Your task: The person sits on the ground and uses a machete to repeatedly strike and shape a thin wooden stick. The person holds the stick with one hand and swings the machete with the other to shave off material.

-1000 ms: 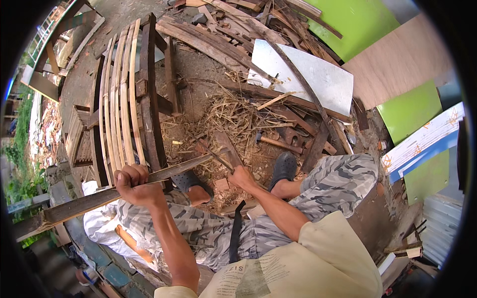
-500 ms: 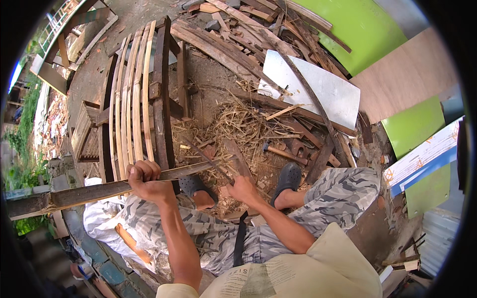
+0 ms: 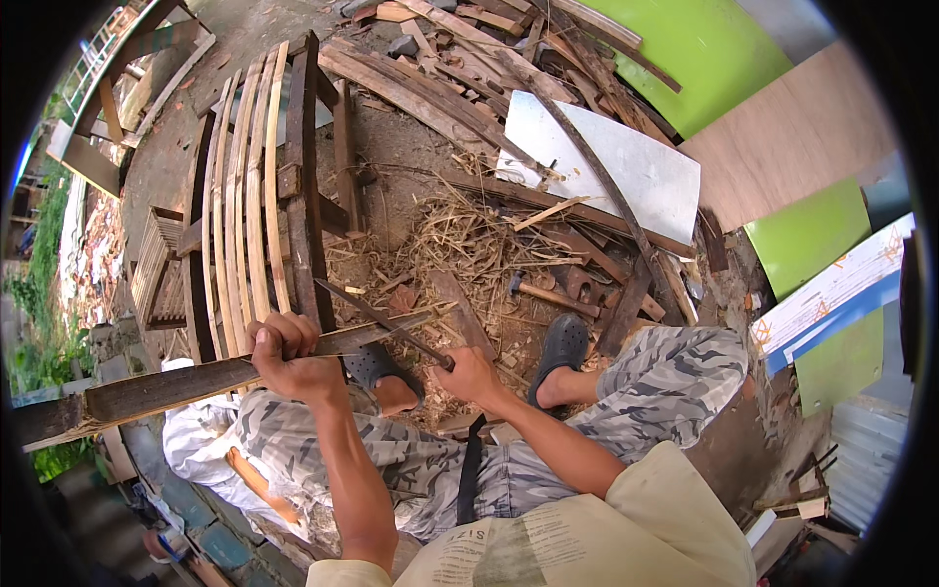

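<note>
My left hand (image 3: 286,354) grips a long dark wooden slat (image 3: 176,383) that runs from the lower left edge to just right of centre, lying across my knees. My right hand (image 3: 469,374) is closed around the handle of a long dark blade (image 3: 377,318). The blade slants up and left and rests on the slat's right end. I sit low in camouflage trousers, with dark clogs (image 3: 559,352) on both feet. A heap of pale shavings (image 3: 469,240) lies on the ground just past the slat.
A row of pale curved strips (image 3: 245,196) rests on a dark wooden frame at the left. A hammer (image 3: 548,293) lies near my right foot. A white board (image 3: 606,166), green panels (image 3: 714,49) and scattered planks fill the back and right.
The slat's left end has dropped lower in view. My right hand has shifted from beside the slat's tip and now lays the blade across its right end.
</note>
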Demonstrator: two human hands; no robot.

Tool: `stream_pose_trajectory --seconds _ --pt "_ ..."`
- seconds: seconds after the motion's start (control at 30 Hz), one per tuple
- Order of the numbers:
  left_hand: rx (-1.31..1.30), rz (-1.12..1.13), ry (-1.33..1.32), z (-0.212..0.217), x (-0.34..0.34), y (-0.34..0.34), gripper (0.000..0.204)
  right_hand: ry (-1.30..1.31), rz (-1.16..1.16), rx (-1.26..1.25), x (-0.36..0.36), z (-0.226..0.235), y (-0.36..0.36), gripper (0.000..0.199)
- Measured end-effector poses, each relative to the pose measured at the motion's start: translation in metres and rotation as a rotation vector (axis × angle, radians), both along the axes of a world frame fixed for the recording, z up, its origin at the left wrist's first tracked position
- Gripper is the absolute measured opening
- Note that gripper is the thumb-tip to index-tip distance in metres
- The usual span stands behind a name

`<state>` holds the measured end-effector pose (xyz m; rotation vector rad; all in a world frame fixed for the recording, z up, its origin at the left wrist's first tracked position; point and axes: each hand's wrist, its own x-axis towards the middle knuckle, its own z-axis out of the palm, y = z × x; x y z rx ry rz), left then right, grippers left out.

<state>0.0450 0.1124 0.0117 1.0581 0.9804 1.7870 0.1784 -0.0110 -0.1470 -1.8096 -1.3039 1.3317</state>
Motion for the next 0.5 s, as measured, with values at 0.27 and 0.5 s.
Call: stream_pose_trajectory --seconds 0.27,0.5 --pt "-0.03 0.067 0.06 0.009 0.01 0.004 0.029 -0.247 0.01 -0.396 0.02 -0.06 -0.001 0.035" --pt "-0.025 0.054 0.057 0.004 0.023 0.004 0.031 0.333 -0.154 -0.531 0.017 -0.049 -0.003 0.034"
